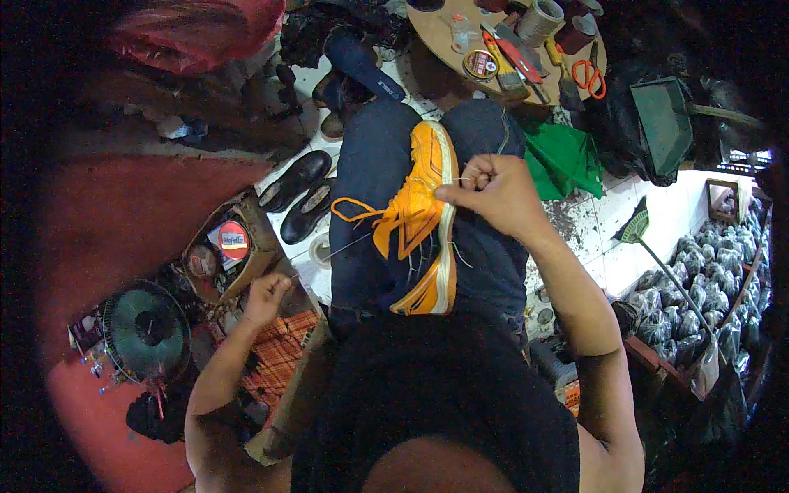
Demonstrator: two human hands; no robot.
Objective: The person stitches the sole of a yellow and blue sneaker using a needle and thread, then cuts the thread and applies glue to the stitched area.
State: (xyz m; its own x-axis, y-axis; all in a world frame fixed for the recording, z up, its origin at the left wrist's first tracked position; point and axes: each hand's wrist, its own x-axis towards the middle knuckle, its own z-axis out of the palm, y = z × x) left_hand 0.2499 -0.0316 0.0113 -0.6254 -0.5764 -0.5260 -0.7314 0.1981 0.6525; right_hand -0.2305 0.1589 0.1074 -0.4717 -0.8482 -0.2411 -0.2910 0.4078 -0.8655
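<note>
An orange sneaker (419, 214) with a pale sole rests lengthwise on my lap, its orange lace looping out to the left. My right hand (497, 193) is at the sole's right edge, fingers pinched on a thin pale thread, its thumb close against the shoe. Off to the left, my left hand (267, 297) is closed on a thread (353, 242) that runs taut toward the sneaker. Loose thread ends hang near the sole's right side. Whether either hand also has a needle is too small to make out.
A round table (427, 37) ahead carries thread spools, knives, a tin and orange-handled scissors (589, 78). Black shoes (297, 181) stand left of my knees, near a cardboard box (255, 267) and a fan (148, 329). Green cloth (563, 160) and many wrapped bundles (699, 279) lie right.
</note>
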